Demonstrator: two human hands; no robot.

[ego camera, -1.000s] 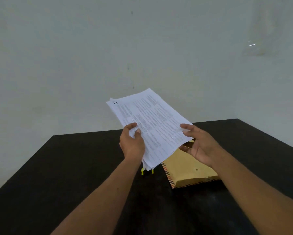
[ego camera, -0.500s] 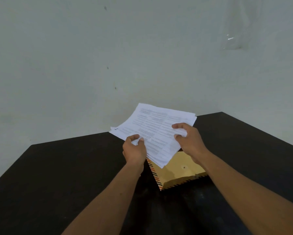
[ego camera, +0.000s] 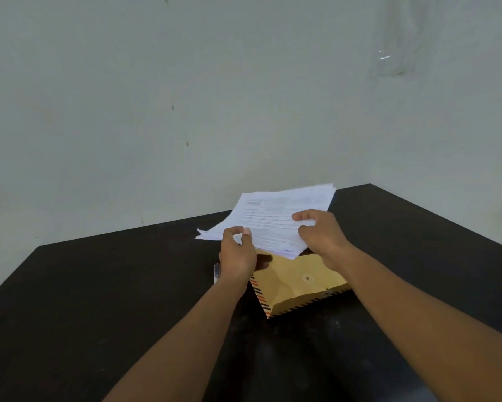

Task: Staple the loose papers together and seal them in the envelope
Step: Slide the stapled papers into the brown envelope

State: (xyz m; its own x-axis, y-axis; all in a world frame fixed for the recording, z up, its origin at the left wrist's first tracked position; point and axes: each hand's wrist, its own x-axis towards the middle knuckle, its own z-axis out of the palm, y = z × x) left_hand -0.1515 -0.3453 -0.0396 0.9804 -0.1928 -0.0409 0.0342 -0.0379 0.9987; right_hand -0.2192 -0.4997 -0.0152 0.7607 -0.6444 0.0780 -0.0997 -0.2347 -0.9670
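A stack of white printed papers (ego camera: 273,219) is held low and nearly flat over the far part of the black table (ego camera: 99,300). My left hand (ego camera: 236,256) pinches its near left edge between thumb and fingers. My right hand (ego camera: 321,233) grips its near right edge. Below the papers lies a brown envelope (ego camera: 296,288) with a striped border and a round string button. A small part of a stapler (ego camera: 216,272) shows just left of my left wrist; most of it is hidden.
The table ends at a pale wall (ego camera: 186,111) close behind the papers. Its right edge runs diagonally toward me at the right. A tiny metal bit (ego camera: 338,324) lies on the table near the envelope.
The papers have come down from upright to nearly flat and moved away from me, toward the wall. Both hands followed, and my right hand closed on the right edge.
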